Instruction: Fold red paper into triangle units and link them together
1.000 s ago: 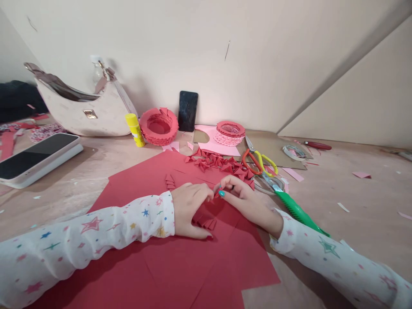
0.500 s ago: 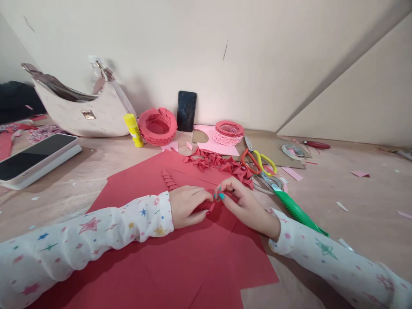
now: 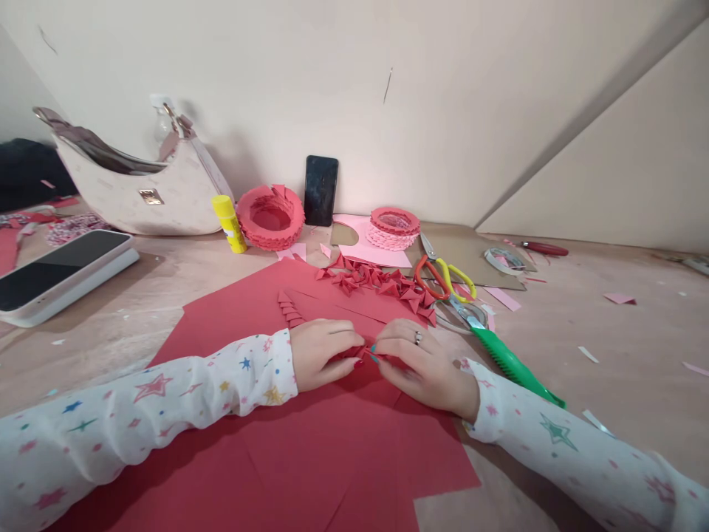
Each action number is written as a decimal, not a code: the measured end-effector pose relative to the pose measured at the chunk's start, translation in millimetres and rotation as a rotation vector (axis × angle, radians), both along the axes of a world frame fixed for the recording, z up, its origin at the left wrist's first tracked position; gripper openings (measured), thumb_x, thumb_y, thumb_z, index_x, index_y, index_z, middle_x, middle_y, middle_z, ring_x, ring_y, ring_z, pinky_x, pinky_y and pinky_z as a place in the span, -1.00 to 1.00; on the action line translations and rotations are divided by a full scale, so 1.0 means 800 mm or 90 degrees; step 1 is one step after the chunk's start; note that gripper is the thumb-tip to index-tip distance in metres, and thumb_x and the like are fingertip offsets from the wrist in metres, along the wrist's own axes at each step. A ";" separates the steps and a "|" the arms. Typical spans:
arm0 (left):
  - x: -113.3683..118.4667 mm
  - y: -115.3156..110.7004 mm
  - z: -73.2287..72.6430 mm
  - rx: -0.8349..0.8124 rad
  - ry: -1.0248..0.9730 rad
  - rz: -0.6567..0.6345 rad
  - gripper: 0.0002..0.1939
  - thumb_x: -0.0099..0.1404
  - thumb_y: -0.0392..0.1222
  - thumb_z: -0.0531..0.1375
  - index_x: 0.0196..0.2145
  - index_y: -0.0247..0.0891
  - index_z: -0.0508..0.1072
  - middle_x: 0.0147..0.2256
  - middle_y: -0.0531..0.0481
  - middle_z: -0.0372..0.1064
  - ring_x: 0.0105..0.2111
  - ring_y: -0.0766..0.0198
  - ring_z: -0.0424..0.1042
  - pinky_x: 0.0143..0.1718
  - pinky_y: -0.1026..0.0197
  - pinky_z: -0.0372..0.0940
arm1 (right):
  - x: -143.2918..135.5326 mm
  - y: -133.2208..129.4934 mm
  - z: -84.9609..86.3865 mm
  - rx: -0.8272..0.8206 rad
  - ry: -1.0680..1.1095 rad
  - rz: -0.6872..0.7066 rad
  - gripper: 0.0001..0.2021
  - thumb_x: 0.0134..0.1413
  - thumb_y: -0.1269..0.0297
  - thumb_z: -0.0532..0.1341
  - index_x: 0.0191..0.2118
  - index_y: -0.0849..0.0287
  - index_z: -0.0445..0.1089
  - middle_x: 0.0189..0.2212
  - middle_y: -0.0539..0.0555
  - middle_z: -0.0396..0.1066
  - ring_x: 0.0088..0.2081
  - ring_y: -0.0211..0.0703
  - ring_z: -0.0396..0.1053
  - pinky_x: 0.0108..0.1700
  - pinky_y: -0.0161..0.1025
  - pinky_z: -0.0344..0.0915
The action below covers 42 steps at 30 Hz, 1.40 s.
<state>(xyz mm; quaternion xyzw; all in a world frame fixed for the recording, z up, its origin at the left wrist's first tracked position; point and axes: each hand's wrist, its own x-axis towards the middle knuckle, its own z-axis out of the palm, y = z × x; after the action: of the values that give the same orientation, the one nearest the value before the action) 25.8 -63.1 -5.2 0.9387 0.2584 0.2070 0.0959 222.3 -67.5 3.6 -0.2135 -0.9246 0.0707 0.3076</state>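
My left hand (image 3: 324, 355) and my right hand (image 3: 424, 363) meet fingertip to fingertip over large red paper sheets (image 3: 310, 451). Between them they pinch a small folded red paper piece (image 3: 364, 351), mostly covered by the fingers. Just beyond my left hand lies a short row of nested folded red paper pieces (image 3: 289, 309). A pile of loose folded red paper triangles (image 3: 382, 281) spreads along the far edge of the sheets, beyond my right hand.
Orange-and-yellow-handled scissors (image 3: 446, 277) and green-handled scissors (image 3: 507, 362) lie to the right. Behind stand a red paper ring bowl (image 3: 271, 218), a smaller pink-and-red one (image 3: 393, 227), a glue stick (image 3: 229, 224) and an upright phone (image 3: 321, 191). A handbag (image 3: 138, 181) sits at left.
My right hand has turned knuckles-up and lowered, its fingers now pressed against the folded piece beside the left fingertips. My left hand stays nearly in place.
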 end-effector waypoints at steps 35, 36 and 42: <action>-0.002 0.001 0.001 -0.056 -0.064 0.003 -0.79 0.21 -0.21 -0.11 -0.30 -0.34 0.24 -0.46 -0.06 0.21 -0.47 0.32 0.19 -0.41 0.31 0.14 | 0.006 0.001 -0.008 0.061 -0.058 0.029 -0.70 -0.06 0.55 0.04 -0.14 0.21 0.19 -0.35 0.09 0.32 -0.27 -0.24 0.22 -0.18 -0.20 0.24; -0.002 0.002 0.001 -0.063 -0.069 0.003 -0.78 0.21 -0.21 -0.11 -0.30 -0.35 0.25 -0.46 -0.06 0.21 -0.47 0.32 0.19 -0.42 0.31 0.14 | 0.006 0.001 -0.008 0.065 -0.058 0.029 -0.69 -0.06 0.55 0.04 -0.14 0.21 0.19 -0.34 0.09 0.32 -0.27 -0.24 0.23 -0.18 -0.20 0.24; -0.002 0.001 0.000 -0.075 -0.065 0.002 -0.76 0.22 -0.20 -0.12 -0.24 -0.33 0.24 -0.43 -0.08 0.24 -0.43 0.30 0.22 -0.37 0.29 0.15 | 0.005 0.001 -0.008 0.070 -0.064 0.021 -0.72 -0.03 0.52 0.02 -0.14 0.19 0.20 -0.37 0.08 0.33 -0.29 -0.26 0.25 -0.19 -0.22 0.25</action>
<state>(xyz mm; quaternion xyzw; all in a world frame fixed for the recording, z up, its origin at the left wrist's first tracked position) 24.5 -62.5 -5.3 0.9193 0.2666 0.2387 0.1640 226.4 -66.7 -2.9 -0.1841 -0.9447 0.0139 0.2709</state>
